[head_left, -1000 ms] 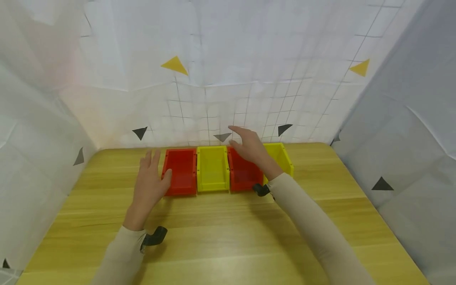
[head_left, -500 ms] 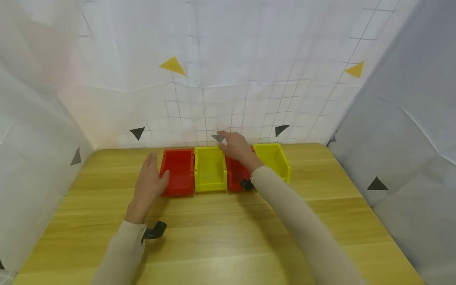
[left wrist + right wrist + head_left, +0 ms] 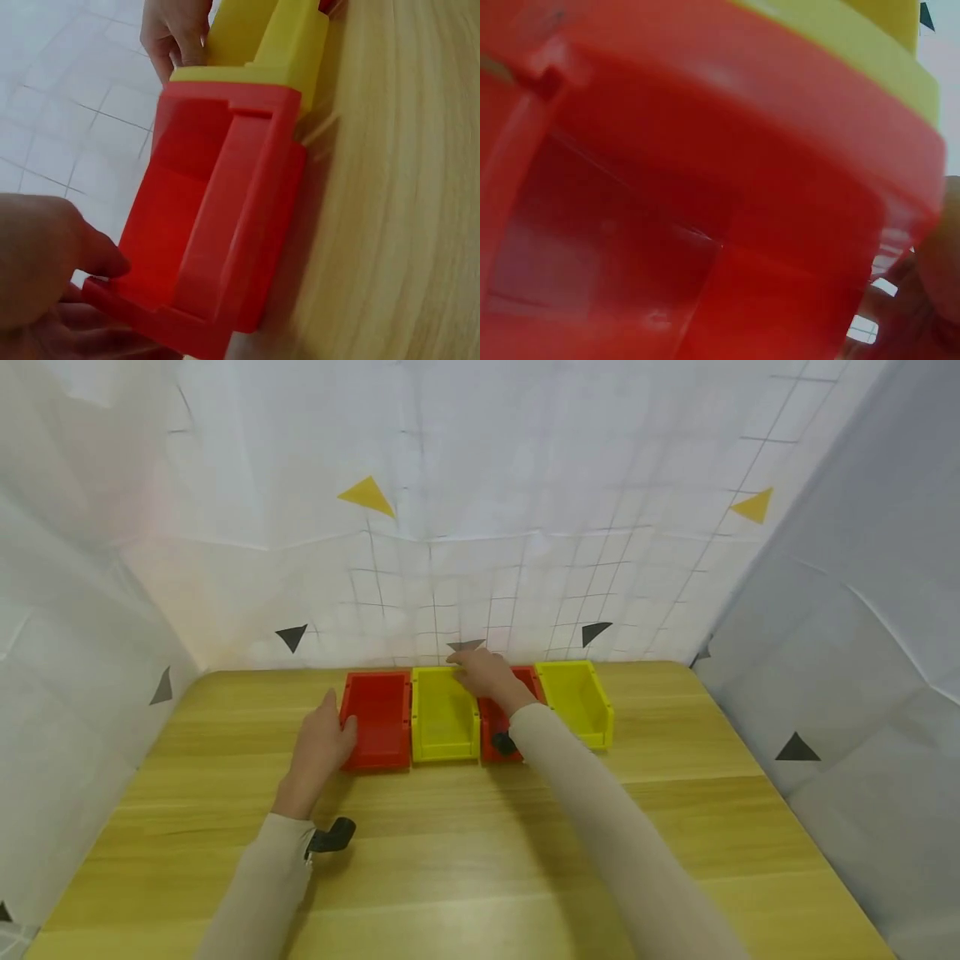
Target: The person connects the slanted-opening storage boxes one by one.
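Observation:
Four plastic bins stand in a row at the table's far edge: a red bin (image 3: 375, 720), a yellow bin (image 3: 444, 720), a second red bin (image 3: 491, 720) largely hidden under my right forearm, and a second yellow bin (image 3: 576, 700). My left hand (image 3: 321, 745) pinches the left wall of the leftmost red bin (image 3: 217, 240), thumb inside the rim. My right hand (image 3: 483, 673) lies over the back rims where the first yellow bin meets the second red bin, its fingers (image 3: 174, 34) curled down behind the yellow bin (image 3: 262, 37). The right wrist view is filled by the second red bin (image 3: 705, 225).
The wooden table (image 3: 487, 860) stretches toward me in front of the bins. White gridded sheets (image 3: 480, 527) with small triangles close it in behind and on both sides, right behind the bins.
My right hand has come down and moved left, from above the right-hand bins to the back rims. My left hand has closed in on the leftmost red bin's wall.

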{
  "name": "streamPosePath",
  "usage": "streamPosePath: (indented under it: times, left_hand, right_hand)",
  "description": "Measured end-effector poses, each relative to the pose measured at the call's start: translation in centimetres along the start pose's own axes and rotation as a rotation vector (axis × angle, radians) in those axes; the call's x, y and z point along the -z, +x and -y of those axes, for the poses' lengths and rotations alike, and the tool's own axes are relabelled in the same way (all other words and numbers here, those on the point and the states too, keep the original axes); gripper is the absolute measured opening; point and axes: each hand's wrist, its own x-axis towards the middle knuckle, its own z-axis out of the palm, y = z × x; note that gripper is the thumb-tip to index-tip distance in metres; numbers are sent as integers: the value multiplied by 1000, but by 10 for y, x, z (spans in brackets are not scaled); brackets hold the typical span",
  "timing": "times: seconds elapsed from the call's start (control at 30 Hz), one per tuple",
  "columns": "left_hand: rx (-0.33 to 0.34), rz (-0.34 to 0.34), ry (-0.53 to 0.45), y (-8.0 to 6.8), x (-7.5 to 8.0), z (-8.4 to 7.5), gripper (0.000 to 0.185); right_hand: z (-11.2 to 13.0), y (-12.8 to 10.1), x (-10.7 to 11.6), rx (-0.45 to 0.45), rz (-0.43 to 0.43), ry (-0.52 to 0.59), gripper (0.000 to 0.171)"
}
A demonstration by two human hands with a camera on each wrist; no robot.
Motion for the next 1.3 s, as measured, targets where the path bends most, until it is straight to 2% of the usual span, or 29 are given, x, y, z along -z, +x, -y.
streamPosePath:
  times: [0.07,0.17,0.33,0.53,0.8,0.93,1.1,1.2,1.3]
  left_hand:
    - [-5,-11,10,2,-2,2,31]
    - [-15,-34,22,4,-3,3,17]
    - [-13,-68,7,5,-5,2,15]
    - [-47,-78,9,3,-2,2,15]
    - [-90,-128,13,-9,12,-4,17]
    - [-83,-127,9,-19,17,-12,18]
    - [-46,-99,-16,-39,25,-22,20]
    - [-77,-105,-9,-51,26,-27,22]
    - [-91,-108,11,-63,24,-32,22]
  right_hand:
    - [-1,1,-1,-5,8,20,36]
    - [-1,1,-2,-11,2,55,33]
    - [2,1,-5,-5,-30,46,32]
    - [5,3,-5,-21,-73,-11,33]
    - [14,-2,20,-28,-100,27,36]
    - [18,-16,35,27,-112,51,35]
    - [25,-44,57,121,-158,100,33]
    - [28,-62,65,165,-197,102,34]
    - [31,-82,69,179,-196,121,35]
